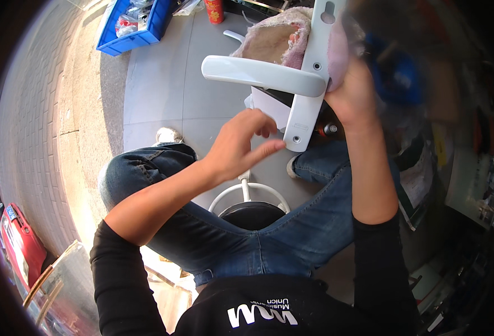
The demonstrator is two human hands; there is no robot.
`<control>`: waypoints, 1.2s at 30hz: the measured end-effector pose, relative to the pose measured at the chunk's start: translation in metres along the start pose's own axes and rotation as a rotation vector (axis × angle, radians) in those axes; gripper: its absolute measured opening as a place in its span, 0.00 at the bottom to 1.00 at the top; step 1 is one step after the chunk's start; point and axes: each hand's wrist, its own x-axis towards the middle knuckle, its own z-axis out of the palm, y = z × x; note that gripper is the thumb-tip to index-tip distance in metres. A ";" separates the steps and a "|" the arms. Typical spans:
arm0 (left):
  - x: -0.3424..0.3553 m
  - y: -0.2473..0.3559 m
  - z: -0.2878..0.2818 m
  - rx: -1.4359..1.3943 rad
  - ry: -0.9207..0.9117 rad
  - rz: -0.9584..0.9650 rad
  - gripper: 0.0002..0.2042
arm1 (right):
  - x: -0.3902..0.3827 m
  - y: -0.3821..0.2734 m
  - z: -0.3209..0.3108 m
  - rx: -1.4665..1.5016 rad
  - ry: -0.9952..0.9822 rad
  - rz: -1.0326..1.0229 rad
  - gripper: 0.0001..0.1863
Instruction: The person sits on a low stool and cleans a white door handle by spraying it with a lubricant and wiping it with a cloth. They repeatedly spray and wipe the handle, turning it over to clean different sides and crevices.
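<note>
A white door handle (263, 74) with a long backplate (305, 115) is held up at a slant before me, its lever sticking out to the left. My right hand (352, 92) grips the plate from its right side; its fingers are partly hidden and blurred. A pink cloth-like piece (338, 53) shows between that hand and the plate. My left hand (241, 137) is close to the plate's lower end, its thumb stretched out and its fingers bent, with nothing in it. Whether the thumb tip touches the plate's edge I cannot tell.
Behind the handle lies a worn pink-and-beige fabric pad (269, 42). A blue crate (137, 42) with bagged parts stands at the far left, and a red can (214, 11) is right of it. A stool (249, 215) shows between my legs. Dark clutter lines the right side.
</note>
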 end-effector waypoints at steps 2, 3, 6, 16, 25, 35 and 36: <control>0.009 -0.006 0.003 -0.621 -0.056 -0.251 0.18 | 0.001 0.003 0.001 -0.001 0.030 -0.006 0.17; 0.011 -0.002 0.004 -0.689 -0.081 -0.245 0.21 | 0.002 0.004 0.000 -0.008 0.049 0.002 0.17; 0.018 0.011 0.003 -0.860 -0.143 -0.244 0.28 | 0.006 0.008 -0.001 -0.034 0.105 0.030 0.20; 0.035 0.008 -0.001 -1.097 -0.165 -0.291 0.19 | -0.003 0.027 0.015 0.074 -0.030 0.056 0.17; 0.042 0.001 -0.036 -0.624 0.167 -0.195 0.14 | -0.020 -0.012 -0.003 -0.807 -0.062 -0.454 0.15; 0.036 -0.008 -0.021 -0.005 0.189 0.036 0.14 | -0.028 0.016 0.041 -0.948 -0.201 -0.234 0.11; 0.035 -0.010 -0.019 -0.005 0.200 0.044 0.14 | -0.030 0.018 0.042 -0.912 -0.175 -0.205 0.11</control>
